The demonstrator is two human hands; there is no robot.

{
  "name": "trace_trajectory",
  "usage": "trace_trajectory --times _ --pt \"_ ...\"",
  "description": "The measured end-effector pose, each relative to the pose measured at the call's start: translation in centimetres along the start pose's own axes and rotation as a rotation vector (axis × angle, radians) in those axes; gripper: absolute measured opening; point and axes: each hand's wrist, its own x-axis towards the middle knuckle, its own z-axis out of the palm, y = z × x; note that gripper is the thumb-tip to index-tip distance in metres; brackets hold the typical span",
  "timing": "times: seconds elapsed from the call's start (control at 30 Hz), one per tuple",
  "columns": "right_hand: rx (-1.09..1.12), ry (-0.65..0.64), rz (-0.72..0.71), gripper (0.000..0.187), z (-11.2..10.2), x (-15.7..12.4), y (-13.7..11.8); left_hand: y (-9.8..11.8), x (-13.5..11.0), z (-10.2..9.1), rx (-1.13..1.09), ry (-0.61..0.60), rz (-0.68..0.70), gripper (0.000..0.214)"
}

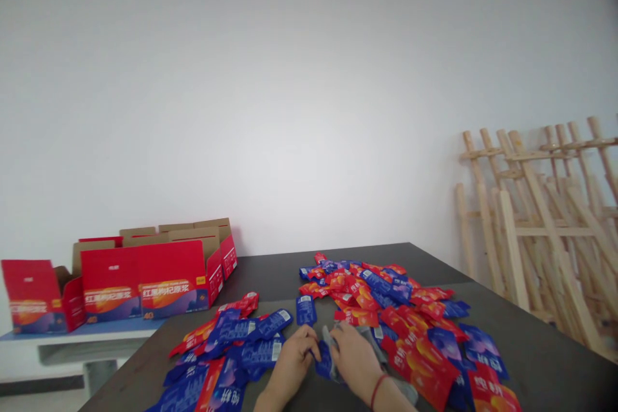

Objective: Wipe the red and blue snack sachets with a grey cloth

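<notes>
On a dark table [555, 360], my left hand [292, 360] pinches a blue packet [324, 361] by its edge while my right hand [356, 359] grips grey cloth [373, 340] against it; light, even pressure should keep the packet from slipping

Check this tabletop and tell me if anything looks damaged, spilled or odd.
No spill or damage shows. One thing stands out: crumpled grey material, cloth or plastic, I can't tell, on both sides of the right hand, unlike the flat red and blue printed pouches heaped nearby.
</notes>
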Motion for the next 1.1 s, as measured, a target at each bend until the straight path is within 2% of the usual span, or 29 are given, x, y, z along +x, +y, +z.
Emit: trace_trajectory --times 0.1,0.17,0.27,0.33,0.47,0.6,0.7,0.8,0.9,0.97,1.03,1.1 --pt "-0.073 -0.019 -0.039 0.03 2.7 -0.9 -2.8 0.0 -0.2 0.1 0.124 -0.049 -0.044 0.028" --pt "-0.11 -0.013 -0.022 0.031 3.4 -1.1 -3.1 0.3 -0.2 0.0 0.233 -0.076 -0.081 0.03" --pt "-0.155 -0.019 0.033 0.033 3.0 -1.1 -1.4 0.7 -0.1 -0.5 0.354 -0.079 -0.131 0.032" --pt "-0.186 -0.04 0.072 0.032 2.4 -1.3 0.5 0.6 -0.1 -1.4 0.415 -0.03 -0.166 0.032" --pt "-0.159 -0.027 0.058 0.031 2.3 -1.9 3.0 0.1 -0.3 -5.1 0.537 0.124 -0.213 0.029" --pt "-0.116 0.007 0.058 0.033 2.6 -2.4 3.1 -0.2 -1.3 -10.5 0.707 0.227 -0.248 0.026" --pt "-0.094 0.017 0.061 0.035 2.6 -2.5 2.7 -0.7 -2.9 -13.8 0.9 0.257 -0.299 0.027" --pt "-0.083 0.03 0.062 0.035 2.5 -2.6 2.6 -1.5 -4.8 -15.5 1.073 0.217 -0.335 0.03" --pt "-0.069 0.033 0.073 0.034 2.5 -2.6 2.5 -2.2 -6.1 -16.0 1.167 0.11 -0.358 0.033" --pt "-0.067 0.041 0.08 0.034 2.5 -2.6 2.4 -2.1 -5.7 -15.4 1.204 0.081 -0.37 0.034" --pt "-0.068 0.051 0.085 0.032 2.5 -2.7 2.3 -1.6 -4.3 -13.8 1.205 0.087 -0.326 0.033" --pt "-0.063 0.055 0.089 0.031 2.4 -2.8 2.2 -0.9 -1.9 -11.2 1.141 0.06 -0.237 0.031"
